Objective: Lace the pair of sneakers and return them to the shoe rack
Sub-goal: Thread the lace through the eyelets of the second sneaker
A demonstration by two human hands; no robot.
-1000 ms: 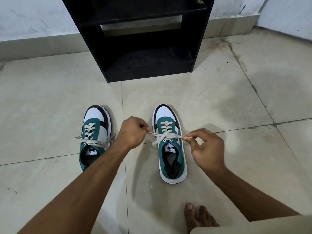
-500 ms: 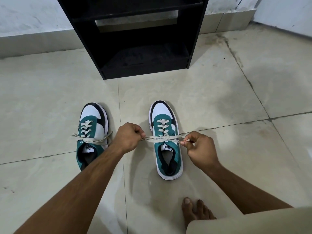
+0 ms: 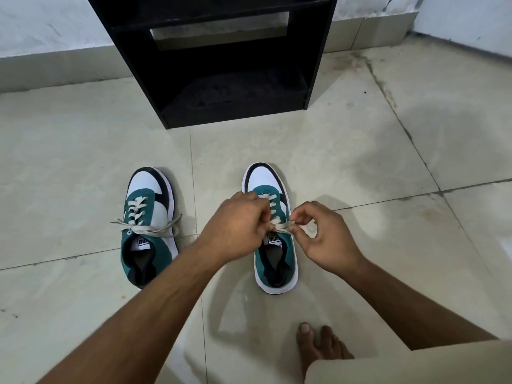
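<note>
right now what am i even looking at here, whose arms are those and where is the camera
There is no machine here. The camera is worn on a person's head and looks forward and down, so the two bare arms entering from the bottom belong to that person. There is only this one view.

On the tiled floor stand two teal and white sneakers, toes pointing away. The left sneaker is laced, its lace ends lying loose to both sides. Over the right sneaker, the left hand and right hand each pinch part of its lace, close together above the tongue.

Beyond them stands a black shoe rack against the wall, its visible shelf bare. A bare foot shows at the bottom.
</note>
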